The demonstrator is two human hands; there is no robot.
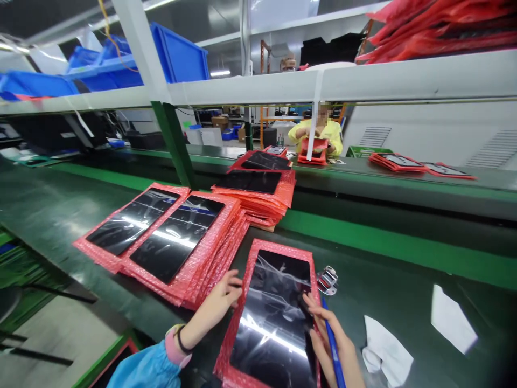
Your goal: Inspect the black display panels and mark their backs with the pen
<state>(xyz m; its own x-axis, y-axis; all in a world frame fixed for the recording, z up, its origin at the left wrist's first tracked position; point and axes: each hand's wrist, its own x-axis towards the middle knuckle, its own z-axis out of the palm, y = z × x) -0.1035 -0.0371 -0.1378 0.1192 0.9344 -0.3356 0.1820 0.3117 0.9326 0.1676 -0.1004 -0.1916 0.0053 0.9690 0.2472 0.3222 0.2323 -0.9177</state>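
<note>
1. Black glass panel (270, 318): lies face up on a red bubble-wrap sheet (223, 364) on the green table (359, 277), directly before the person; overhead light streaks the glass.
2. Left hand (220, 297): fingers loosely spread and bent, gripping nothing; at the left edge of the sheet. Whether the fingertips touch it, cannot tell.
3. Right hand (345, 347): fingers closed about a blue pen (332, 340), which slants across the hand; fingertips at the panel's right edge.
4. Small metal piece (328, 280): just right of the sheet, near the pen's upper end.
5. Two white paper scraps (388, 347): farther right, apart from each other.
6. Wrapped stack (216, 258): left of the panel, two dark panels side by side on top. Second stack (262, 202) behind it.
7. Co-worker in yellow (336, 132): across the table, both hands at a red-wrapped item (319, 146).
</note>
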